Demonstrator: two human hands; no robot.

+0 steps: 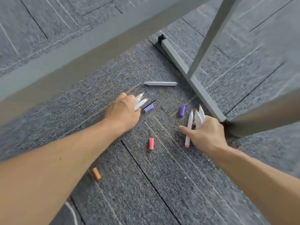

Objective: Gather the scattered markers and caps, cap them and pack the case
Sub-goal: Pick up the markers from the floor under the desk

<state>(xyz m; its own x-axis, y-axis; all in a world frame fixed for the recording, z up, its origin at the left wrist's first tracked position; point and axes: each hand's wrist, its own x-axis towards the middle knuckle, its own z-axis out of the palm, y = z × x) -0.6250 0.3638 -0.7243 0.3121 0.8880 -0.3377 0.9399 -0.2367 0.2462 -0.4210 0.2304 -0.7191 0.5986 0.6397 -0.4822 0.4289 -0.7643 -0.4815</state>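
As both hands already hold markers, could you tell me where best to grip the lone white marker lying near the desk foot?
Probably mid-barrel on the white marker, pinched from above across its width: it lies flat on the carpet with both long sides free. The grey desk foot crowds its right end, so come in from where the left hand is.

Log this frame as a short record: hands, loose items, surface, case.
left hand: grips marker bunch
right hand: grips three markers
loose marker: white marker, flat on carpet
loose caps: purple cap, second purple cap, pink cap, orange cap
case: not in view
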